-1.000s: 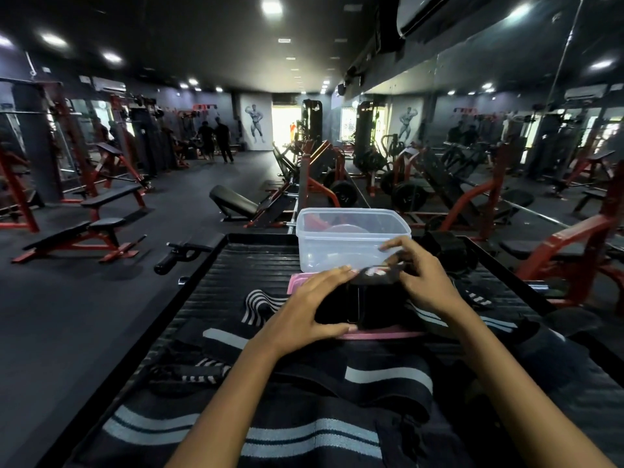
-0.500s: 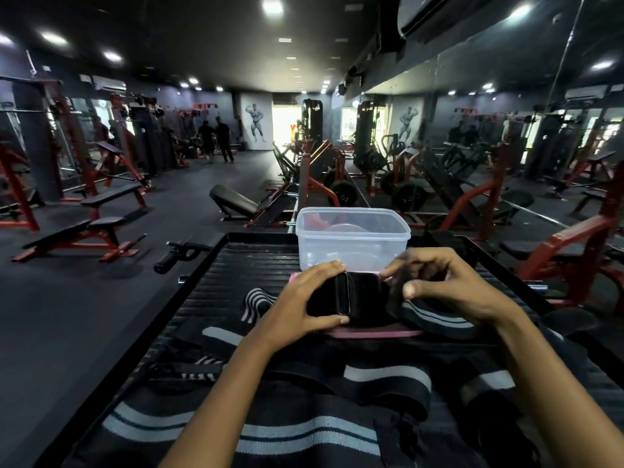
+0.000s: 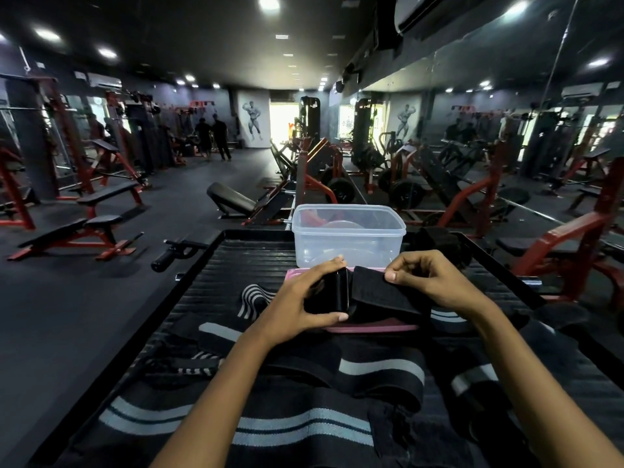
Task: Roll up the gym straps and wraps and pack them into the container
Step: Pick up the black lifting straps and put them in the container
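Lifted higher since before, the flat black fabric strap (image 3: 381, 293) is pinched by the right hand (image 3: 425, 280) while the left hand (image 3: 304, 304) grips its rolled end before the clear plastic container (image 3: 347, 236).

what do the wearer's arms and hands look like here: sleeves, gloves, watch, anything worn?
Nothing worn that shows. Both forearms are bare up to the bottom edge of the head view, with no sleeve cuff in sight. The left hand and right hand are bare too: no gloves, rings, watch or wristband visible. Fingernails look short and unpainted. Lighting is dim, so fine marks cannot be told.
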Demonstrator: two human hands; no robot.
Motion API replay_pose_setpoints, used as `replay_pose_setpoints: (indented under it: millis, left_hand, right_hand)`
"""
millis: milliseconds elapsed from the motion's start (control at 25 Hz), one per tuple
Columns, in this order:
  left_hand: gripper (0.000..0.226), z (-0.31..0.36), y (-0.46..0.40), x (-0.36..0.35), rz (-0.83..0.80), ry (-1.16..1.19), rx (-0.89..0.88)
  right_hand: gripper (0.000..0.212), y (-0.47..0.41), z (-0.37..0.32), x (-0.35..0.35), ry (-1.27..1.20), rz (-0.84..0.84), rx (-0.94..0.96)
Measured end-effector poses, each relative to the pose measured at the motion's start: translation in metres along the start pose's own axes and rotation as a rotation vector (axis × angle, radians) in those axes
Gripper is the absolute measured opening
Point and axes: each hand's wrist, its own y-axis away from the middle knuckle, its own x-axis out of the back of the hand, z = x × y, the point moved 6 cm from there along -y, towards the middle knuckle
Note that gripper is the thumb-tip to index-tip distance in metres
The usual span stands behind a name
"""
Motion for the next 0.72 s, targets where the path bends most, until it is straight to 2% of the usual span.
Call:
replay_pose_setpoints:
  millis: [120, 280, 360, 520, 640, 720]
  left_hand:
    - [0.076, -0.001, 0.001, 0.001, -0.001, 0.026, 0.013]
    - [0.076, 0.002, -0.001, -0.005, -0.021, -0.009, -0.013]
    - [0.076, 0.002, -0.002, -0.007, -0.027, -0.035, -0.024]
    - [0.078, -0.001, 0.000, -0.005, 0.018, -0.007, 0.008]
    - [0.081, -0.003, -0.001, -0.004, 0.071, 0.008, 0.027]
    - [0.085, -0.006, -0.001, -0.003, 0.140, -0.003, 0.033]
  right_hand:
    - [0.039, -0.001, -0.001, 0.002, 0.019, 0.011, 0.011]
    - [0.009, -0.006, -0.006, -0.012, 0.053, -0.040, 0.019]
    - [0.005, -0.011, -0.006, -0.023, 0.066, -0.058, 0.022]
    - [0.021, -0.010, -0.005, -0.027, 0.079, 0.123, 0.064]
    - [0.026, -0.004, -0.019, -0.027, 0.488, 0.298, 0.264]
    - [0.029, 0.000, -0.032, -0.036, 0.670, 0.307, 0.371]
